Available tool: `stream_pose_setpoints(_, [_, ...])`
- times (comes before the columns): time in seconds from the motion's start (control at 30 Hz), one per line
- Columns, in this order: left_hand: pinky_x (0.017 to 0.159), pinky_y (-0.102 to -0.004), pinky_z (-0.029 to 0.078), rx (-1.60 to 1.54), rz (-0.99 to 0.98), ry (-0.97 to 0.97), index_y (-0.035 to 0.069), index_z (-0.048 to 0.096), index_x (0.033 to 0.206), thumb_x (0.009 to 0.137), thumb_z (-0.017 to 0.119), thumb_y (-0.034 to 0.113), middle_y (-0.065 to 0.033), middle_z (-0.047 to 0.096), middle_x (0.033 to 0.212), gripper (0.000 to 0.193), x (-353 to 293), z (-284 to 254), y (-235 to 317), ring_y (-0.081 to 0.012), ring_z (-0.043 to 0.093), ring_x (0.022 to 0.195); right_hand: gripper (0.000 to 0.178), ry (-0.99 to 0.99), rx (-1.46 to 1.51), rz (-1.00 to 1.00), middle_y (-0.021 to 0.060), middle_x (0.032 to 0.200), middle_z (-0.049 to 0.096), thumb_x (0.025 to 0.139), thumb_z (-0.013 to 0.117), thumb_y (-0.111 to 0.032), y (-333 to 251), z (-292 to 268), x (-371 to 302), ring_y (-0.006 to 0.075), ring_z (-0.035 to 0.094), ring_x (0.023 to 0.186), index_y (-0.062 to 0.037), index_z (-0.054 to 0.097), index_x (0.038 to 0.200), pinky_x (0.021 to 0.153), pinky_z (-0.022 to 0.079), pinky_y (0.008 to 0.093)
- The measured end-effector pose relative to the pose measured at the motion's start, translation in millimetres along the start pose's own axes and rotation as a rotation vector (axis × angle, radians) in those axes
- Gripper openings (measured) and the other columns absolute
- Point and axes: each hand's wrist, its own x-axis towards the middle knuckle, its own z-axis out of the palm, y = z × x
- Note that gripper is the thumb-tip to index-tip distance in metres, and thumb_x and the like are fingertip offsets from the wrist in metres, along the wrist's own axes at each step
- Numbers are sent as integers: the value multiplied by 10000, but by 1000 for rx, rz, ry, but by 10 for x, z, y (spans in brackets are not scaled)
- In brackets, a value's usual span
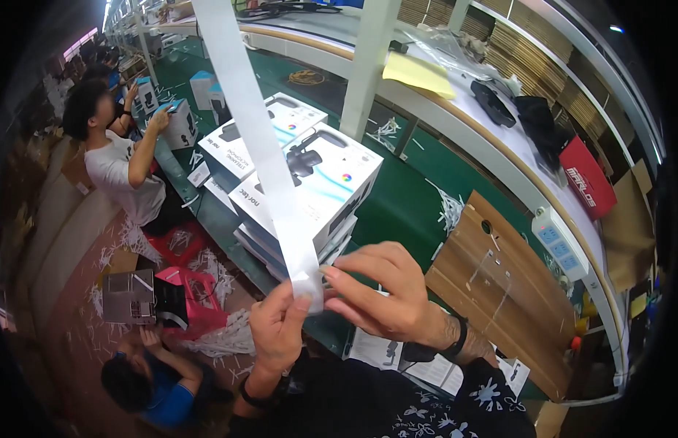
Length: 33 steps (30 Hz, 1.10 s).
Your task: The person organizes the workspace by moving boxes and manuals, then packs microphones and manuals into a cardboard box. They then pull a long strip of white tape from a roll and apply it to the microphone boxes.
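Right now I am pinching the lower end of the long white strip [262, 139] between both hands' fingers, left hand [277, 328] and right hand [386, 292], just above the stacked white boxes [317, 182]; keeping it taut should prevent twisting.

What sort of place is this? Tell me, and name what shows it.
Probably a factory packing line: stacked white product boxes on a long green workbench, flat cardboard shelved behind, and another worker handling a box. Both hands, left and right, pinch a white strip.
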Motion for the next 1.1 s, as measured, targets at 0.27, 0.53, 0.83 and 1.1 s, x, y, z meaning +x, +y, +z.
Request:
stream_pose_setpoints(0.27, [570,-275,456,410,221,-181,-64,641,1017,915,595,48,-143,620,720,158,-3,-129,61,-195,608,595,328,-241,-86,-176,83,1090,655,738,754,-161,52,-80,220,232,609,993,-20,682,1026,913,427,473])
stream_pose_setpoints(0.53, [626,-329,518,508,211,-331,-63,628,976,874,594,-35,-185,658,822,111,57,-122,107,-322,666,700,336,-438,7,-172,76,1119,641,744,737,-143,160,-171,228,243,604,1001,-15,675,1048,928,418,481])
stream_pose_setpoints(0.83, [677,-302,536,590,-9,-198,-31,660,1006,905,538,9,-180,723,859,163,-72,-280,-152,-253,714,739,225,6,-154,293,144,1078,682,813,653,-5,688,-241,-878,308,669,920,2,674,1037,804,533,409])
stream_pose_setpoints(1.1, [621,-239,493,495,-72,101,-79,630,983,911,522,-4,-149,728,806,151,-238,-398,-485,-132,667,679,200,-410,-234,803,174,1122,660,896,565,-107,1326,708,-3559,372,663,863,27,649,1019,741,570,398])
